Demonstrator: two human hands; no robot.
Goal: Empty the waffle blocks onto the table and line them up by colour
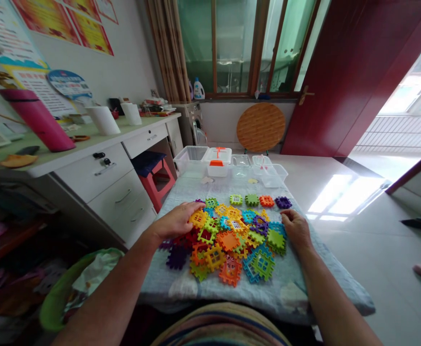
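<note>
A pile of flat plastic interlocking tiles (232, 240) in orange, yellow, green, blue and purple lies on a pale blue cloth-covered table (293, 293). My left hand (178, 220) rests palm down on the pile's left side, fingers spread over a yellow tile (198, 218). My right hand (297, 227) lies on the pile's right edge, fingers curled down beside a green tile (276, 240). Neither hand visibly grips a tile. Several single tiles sit in a row beyond the pile, among them a green one (252, 199), an orange one (266, 201) and a purple one (283, 202).
Clear plastic boxes (192, 156) and a white box with an orange latch (217, 163) stand at the table's far end. A white desk with drawers (98, 173) and a red stool (158, 180) are on the left. A green bin (57, 298) sits near my left arm.
</note>
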